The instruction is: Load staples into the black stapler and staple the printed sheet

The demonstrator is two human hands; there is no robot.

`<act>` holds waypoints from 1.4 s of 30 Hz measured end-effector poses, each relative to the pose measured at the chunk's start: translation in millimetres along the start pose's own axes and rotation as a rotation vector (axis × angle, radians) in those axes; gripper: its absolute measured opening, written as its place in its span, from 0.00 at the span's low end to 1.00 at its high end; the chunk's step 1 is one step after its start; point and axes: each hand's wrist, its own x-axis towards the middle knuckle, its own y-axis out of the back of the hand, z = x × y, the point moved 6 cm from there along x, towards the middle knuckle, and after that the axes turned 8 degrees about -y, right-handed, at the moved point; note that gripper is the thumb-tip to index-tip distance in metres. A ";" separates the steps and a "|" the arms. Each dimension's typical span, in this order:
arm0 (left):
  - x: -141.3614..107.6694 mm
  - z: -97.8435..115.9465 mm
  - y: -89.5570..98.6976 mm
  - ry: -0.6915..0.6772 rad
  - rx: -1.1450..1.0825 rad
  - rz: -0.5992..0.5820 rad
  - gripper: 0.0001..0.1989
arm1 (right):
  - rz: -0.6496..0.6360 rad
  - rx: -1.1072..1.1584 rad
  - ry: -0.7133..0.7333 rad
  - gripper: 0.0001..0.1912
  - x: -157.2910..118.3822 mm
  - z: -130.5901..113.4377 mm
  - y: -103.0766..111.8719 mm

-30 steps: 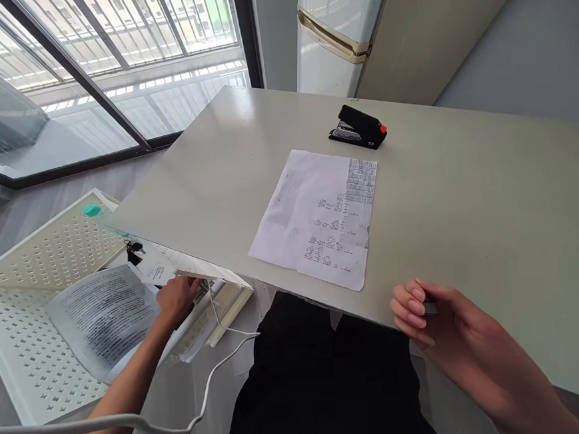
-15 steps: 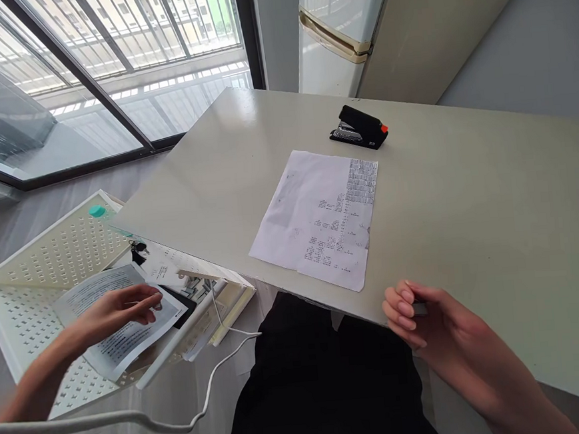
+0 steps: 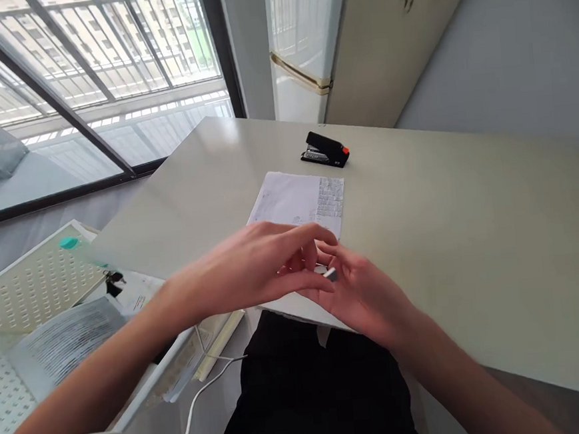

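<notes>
My left hand (image 3: 268,265) reaches across the front of the desk, fingers curled down and thumb stretched toward my right hand (image 3: 360,291). The two hands meet over the lower part of the printed paper (image 3: 288,194). A short grey metal bar, which looks like a strip of staples (image 3: 331,274), shows between my left thumb tip and my cupped right palm. What my left fingers hold is hidden behind the hand. Beyond the paper stands a black stapler (image 3: 325,150) with an orange-red end, its top raised.
To the left, a white perforated basket (image 3: 33,277) holds a printed sheet (image 3: 73,338), keys (image 3: 114,281) and other papers. A white cable (image 3: 194,402) runs across the lower left. The pale desk (image 3: 446,231) reaches toward a fridge (image 3: 298,76) and glass doors.
My left hand has moved from over the basket to the right, up to my right hand. My right hand has shifted left and loosened, showing the grey strip. The view has tilted and turned slightly.
</notes>
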 end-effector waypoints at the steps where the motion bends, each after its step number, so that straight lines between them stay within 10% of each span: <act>1: 10.1 -6.9 2.4 -0.003 -0.001 0.025 0.16 | 0.025 0.012 -0.003 0.08 0.3 -6.3 5.9; 6: 21.9 -96.5 26.0 0.106 0.187 0.256 0.19 | 0.108 -0.042 0.001 0.09 -4.6 -50.5 40.8; 12: 3.8 -186.9 -4.7 0.057 0.314 0.047 0.30 | 0.303 -1.028 0.036 0.19 19.3 -142.7 59.6; 19: 6.1 -163.2 -36.0 0.060 0.381 -0.006 0.30 | 0.670 -1.587 0.098 0.07 83.9 -218.8 60.3; 27: 10.6 -151.4 -45.5 0.024 0.420 0.057 0.28 | 0.814 -1.729 0.293 0.14 130.9 -218.7 41.7; 35: 8.9 -154.7 -37.9 0.035 0.333 0.098 0.24 | 0.759 -1.685 0.550 0.15 59.2 -206.4 57.4; 42: 35.7 -209.5 7.6 0.146 0.265 0.251 0.25 | 0.778 -1.399 0.586 0.17 -16.1 -226.1 157.2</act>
